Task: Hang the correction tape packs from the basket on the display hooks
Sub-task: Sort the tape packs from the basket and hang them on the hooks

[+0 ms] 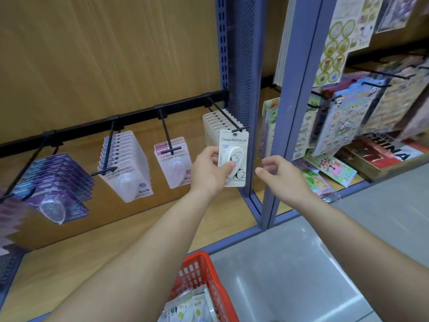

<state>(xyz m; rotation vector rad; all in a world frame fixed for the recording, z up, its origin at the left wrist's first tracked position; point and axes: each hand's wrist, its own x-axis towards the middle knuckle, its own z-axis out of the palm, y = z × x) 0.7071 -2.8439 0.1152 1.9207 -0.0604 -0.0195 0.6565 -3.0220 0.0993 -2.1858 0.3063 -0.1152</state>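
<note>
Head view: a pack is held at the hook tip by the left hand.
If the pack is released before its hole is seated past the tip, it could be dropped, and a skewed push could be jammed against the full row behind it. The pack's left edge is gripped by the left hand, thumb laid across the blister. The card hangs up and right of that hand, its hole at the tip. The right hand is seen just right of the pack, not touching it, with fingers loosely curled and nothing held. More packs are seen in the basket, below both hands.
</note>
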